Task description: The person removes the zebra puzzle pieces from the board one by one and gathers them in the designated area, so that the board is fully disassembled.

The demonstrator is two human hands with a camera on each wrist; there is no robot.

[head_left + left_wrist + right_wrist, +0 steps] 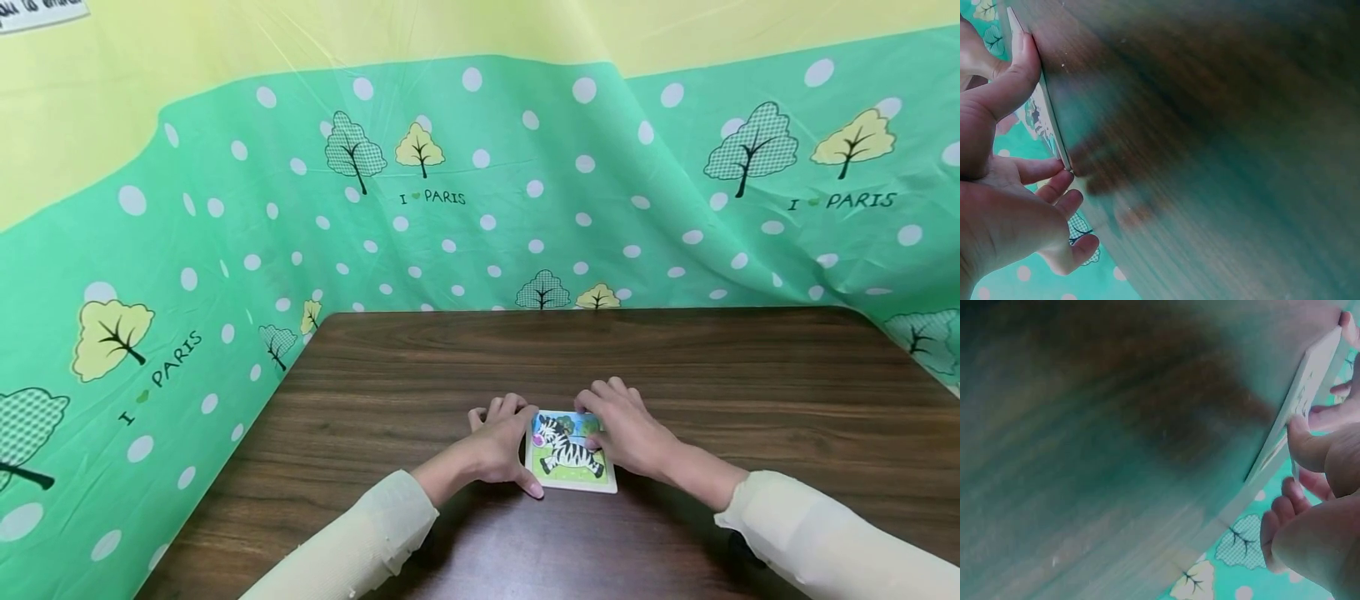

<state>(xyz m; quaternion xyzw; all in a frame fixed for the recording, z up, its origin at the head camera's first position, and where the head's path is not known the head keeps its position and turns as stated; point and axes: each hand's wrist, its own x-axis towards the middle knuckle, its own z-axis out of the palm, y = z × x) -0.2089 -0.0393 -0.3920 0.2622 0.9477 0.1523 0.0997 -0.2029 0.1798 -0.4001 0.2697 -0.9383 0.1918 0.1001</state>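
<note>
A square zebra picture puzzle (pixel 572 458) with a pale frame lies on the wooden table. My left hand (pixel 498 446) grips the left side of its board, thumb at the near edge and index finger at the far corner. In the left wrist view that thumb (pixel 1025 62) presses along the board's edge (pixel 1054 125). My right hand (pixel 630 429) is over the puzzle's upper right part. Between its thumb and index finger it pinches a thin puzzle piece (pixel 1295 465), seen edge-on and tilted in the right wrist view; the hand hides part of the picture.
The dark wood-grain table (pixel 420 358) spreads around the puzzle. A green and yellow cloth (pixel 450 250) with dots and trees hangs behind and along the left side of the table.
</note>
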